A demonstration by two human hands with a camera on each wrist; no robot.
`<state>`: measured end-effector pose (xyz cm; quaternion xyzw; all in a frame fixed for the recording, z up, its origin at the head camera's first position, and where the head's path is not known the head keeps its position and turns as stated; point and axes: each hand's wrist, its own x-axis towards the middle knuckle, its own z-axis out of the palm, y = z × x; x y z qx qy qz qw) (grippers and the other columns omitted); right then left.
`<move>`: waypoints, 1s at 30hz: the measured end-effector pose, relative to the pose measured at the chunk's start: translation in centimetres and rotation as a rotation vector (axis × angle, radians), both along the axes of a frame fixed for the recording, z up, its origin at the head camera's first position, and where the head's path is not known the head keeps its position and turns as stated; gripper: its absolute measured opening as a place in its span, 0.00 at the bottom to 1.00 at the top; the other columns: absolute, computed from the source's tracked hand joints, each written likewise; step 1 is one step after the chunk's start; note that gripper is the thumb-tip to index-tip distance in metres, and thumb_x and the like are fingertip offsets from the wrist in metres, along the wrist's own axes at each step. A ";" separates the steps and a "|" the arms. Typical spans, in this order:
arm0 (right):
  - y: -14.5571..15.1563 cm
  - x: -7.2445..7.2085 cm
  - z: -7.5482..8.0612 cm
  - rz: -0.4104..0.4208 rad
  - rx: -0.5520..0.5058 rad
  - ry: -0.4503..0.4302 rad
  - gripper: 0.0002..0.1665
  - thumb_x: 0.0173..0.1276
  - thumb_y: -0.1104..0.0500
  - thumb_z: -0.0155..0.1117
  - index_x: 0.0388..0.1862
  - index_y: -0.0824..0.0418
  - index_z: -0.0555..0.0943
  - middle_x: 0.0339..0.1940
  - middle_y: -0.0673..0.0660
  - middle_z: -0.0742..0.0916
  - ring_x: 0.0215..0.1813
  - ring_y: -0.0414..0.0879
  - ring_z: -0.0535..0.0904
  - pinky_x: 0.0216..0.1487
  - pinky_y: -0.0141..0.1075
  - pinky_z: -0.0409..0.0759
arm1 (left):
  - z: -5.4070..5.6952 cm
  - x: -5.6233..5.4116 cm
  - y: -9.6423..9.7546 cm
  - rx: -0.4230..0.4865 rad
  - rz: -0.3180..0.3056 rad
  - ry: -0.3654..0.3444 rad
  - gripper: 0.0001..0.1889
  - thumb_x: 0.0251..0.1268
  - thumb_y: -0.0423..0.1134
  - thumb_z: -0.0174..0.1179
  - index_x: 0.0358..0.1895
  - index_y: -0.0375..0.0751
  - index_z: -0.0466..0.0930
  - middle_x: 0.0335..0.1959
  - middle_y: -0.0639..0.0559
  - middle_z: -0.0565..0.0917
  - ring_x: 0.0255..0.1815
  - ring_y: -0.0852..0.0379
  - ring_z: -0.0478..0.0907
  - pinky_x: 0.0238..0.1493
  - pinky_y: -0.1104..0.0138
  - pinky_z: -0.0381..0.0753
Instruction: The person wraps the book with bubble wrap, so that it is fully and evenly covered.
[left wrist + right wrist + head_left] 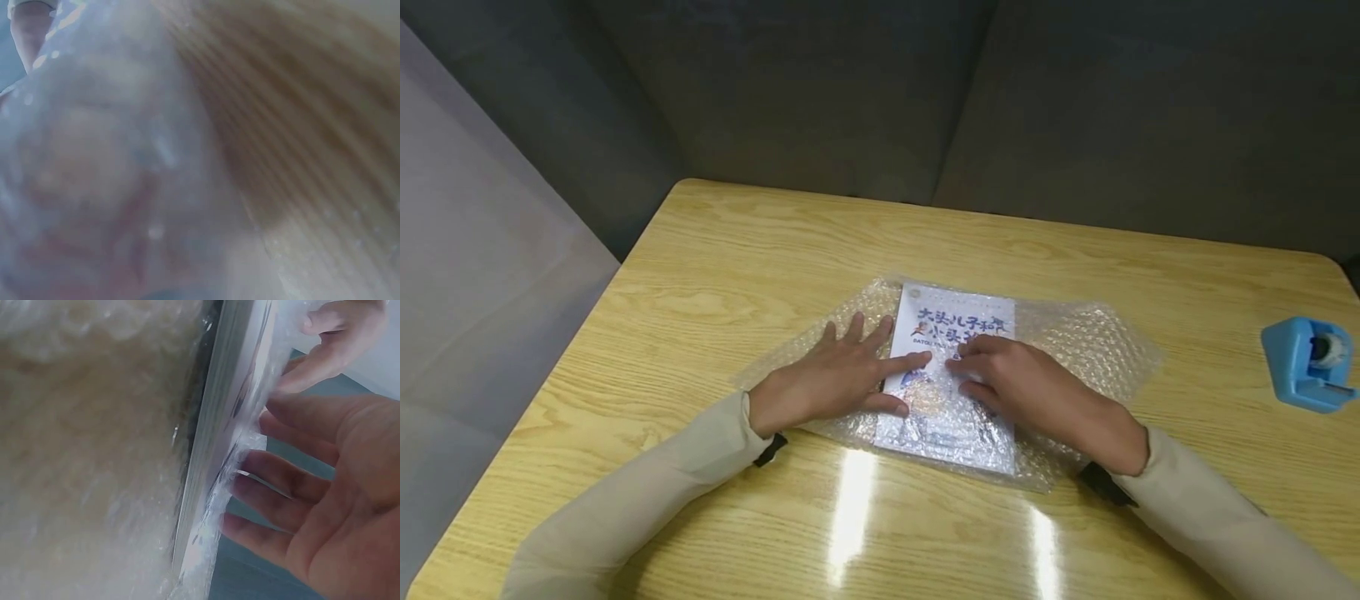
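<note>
A book (955, 446) with a pale illustrated cover and large Chinese letters lies flat on the table, under clear bubble wrap (1090, 342) that spreads past both of its sides. My left hand (835, 375) is spread across the left part, thumb and index finger resting over the cover. From the right, my right hand (1030, 379) touches the wrapped cover with its fingertips. The right wrist view shows the right hand (337, 494) with fingers extended against the wrap, beside the book's page edges (206, 456). The left wrist view is blurred, and the wrapped cover (94, 175) fills its left side.
A blue tape dispenser (1303, 367) stands near the right edge of the wooden table (760, 242). Dark grey panels (820, 100) rise behind the table, and a pale surface (482, 275) is at the left.
</note>
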<state>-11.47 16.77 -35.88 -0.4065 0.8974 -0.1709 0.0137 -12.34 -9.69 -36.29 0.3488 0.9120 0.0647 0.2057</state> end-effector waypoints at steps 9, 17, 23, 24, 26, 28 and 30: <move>0.3 0.3 -0.1 0.070 0.021 0.086 0.21 0.66 0.66 0.75 0.57 0.71 0.86 0.56 0.72 0.86 0.55 0.66 0.85 0.55 0.53 0.85 | 0.0 0.0 0.0 -0.007 -0.008 0.017 0.38 0.74 0.68 0.50 0.84 0.70 0.52 0.84 0.32 0.45 0.78 0.19 0.44 0.71 0.26 0.51; 0.8 0.6 -0.2 0.074 0.033 0.068 0.28 0.63 0.66 0.77 0.62 0.70 0.82 0.60 0.72 0.84 0.60 0.69 0.82 0.58 0.55 0.83 | -0.1 0.0 0.0 -0.001 -0.009 0.017 0.39 0.74 0.68 0.51 0.84 0.70 0.52 0.84 0.32 0.45 0.78 0.19 0.45 0.71 0.26 0.52; 1.2 0.6 -0.2 0.069 -0.006 -0.008 0.29 0.62 0.67 0.77 0.62 0.66 0.81 0.62 0.71 0.84 0.59 0.67 0.83 0.56 0.54 0.85 | -0.1 0.0 0.1 -0.006 -0.010 0.015 0.39 0.74 0.68 0.50 0.84 0.70 0.51 0.84 0.32 0.45 0.78 0.19 0.44 0.71 0.26 0.51; 1.2 0.6 -0.2 0.073 -0.005 -0.008 0.29 0.62 0.67 0.77 0.63 0.66 0.81 0.62 0.71 0.83 0.61 0.68 0.82 0.56 0.55 0.84 | -0.1 0.0 0.1 -0.007 -0.010 0.016 0.39 0.74 0.68 0.50 0.84 0.70 0.51 0.84 0.32 0.45 0.78 0.19 0.44 0.71 0.26 0.51; 1.2 0.6 -0.2 0.082 0.008 0.001 0.29 0.63 0.67 0.76 0.64 0.66 0.82 0.64 0.73 0.81 0.65 0.71 0.78 0.58 0.58 0.82 | -0.1 0.0 0.1 -0.011 -0.011 0.018 0.39 0.74 0.69 0.50 0.84 0.70 0.51 0.84 0.32 0.45 0.78 0.19 0.45 0.71 0.26 0.51; 1.2 0.6 -0.1 0.088 0.020 0.008 0.29 0.64 0.67 0.76 0.65 0.67 0.82 0.65 0.73 0.81 0.66 0.70 0.78 0.60 0.58 0.80 | -0.1 -0.1 0.1 -0.014 -0.012 0.024 0.39 0.74 0.69 0.50 0.84 0.70 0.51 0.84 0.32 0.45 0.78 0.19 0.45 0.71 0.26 0.52; 1.2 0.6 -0.1 0.098 0.030 0.020 0.29 0.64 0.68 0.76 0.64 0.68 0.82 0.65 0.73 0.81 0.66 0.70 0.78 0.62 0.58 0.79 | -0.1 -0.1 0.1 -0.017 -0.015 0.028 0.39 0.74 0.69 0.49 0.84 0.70 0.51 0.84 0.32 0.45 0.78 0.19 0.45 0.71 0.26 0.53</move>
